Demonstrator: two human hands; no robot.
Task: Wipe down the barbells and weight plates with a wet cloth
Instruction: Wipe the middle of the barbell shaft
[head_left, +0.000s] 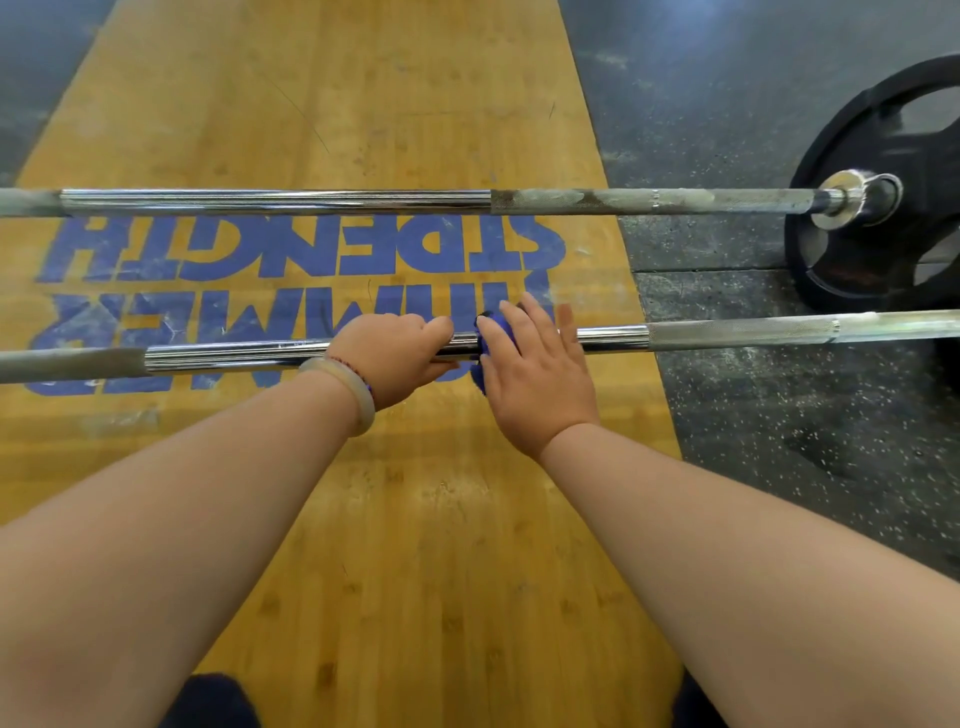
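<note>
**A:** Where is the cloth (490, 332) sitting?

**B:** It is lying over the smooth middle of the near barbell (727, 332), under the right hand (535, 374).

**A:** What are the fingers doing?

**B:** The right ones are lying fairly straight, pressing the cloth down. The left hand (389, 358) is curling round the bar just beside it, probably stopping it rolling.

**A:** What is waiting?

**B:** The far barbell (311, 202), looking chalky toward the right, and its weight plate (841, 156).

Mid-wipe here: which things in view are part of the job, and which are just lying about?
Job: blue cloth under the right hand; near barbell, gripped by the left hand; far barbell; black weight plate on its end.
Just there: wooden platform with blue lettering; speckled rubber floor; bracelet on the left wrist.
</note>
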